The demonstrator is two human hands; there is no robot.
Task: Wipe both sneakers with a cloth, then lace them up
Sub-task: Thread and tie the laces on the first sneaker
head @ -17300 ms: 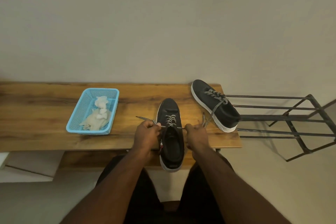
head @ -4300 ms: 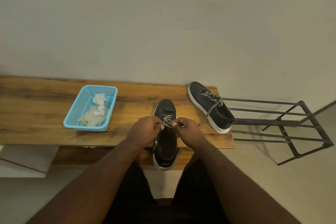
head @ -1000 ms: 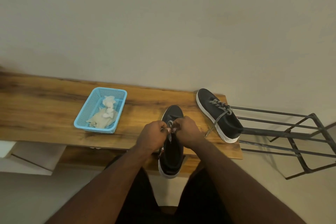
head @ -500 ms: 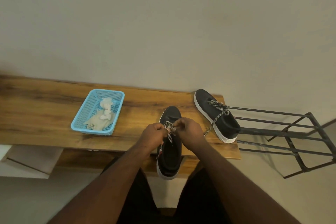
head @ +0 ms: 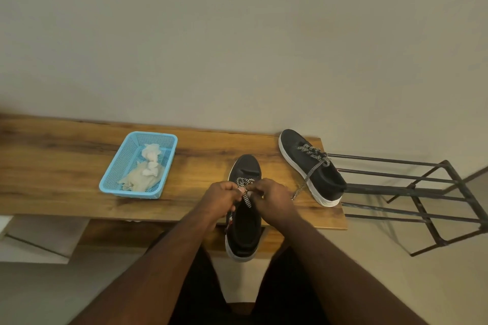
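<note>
Tying the black-and-white braided lace on a black fabric sneaker.
Left hand and right hand pinch the limp lace; best gripped near the knot.

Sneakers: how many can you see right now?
2. One sneaker lies mid-bench between both hands, heel overhanging the front edge. The other sits at the bench's right end. None look hidden.

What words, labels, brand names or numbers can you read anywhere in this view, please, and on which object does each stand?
None can be read.
The near sneaker shows a small red and white tag at its left side, too small and blurred to tell whether it carries text.
The far sneaker, blue basket, wooden bench and metal rack show no markings.
</note>
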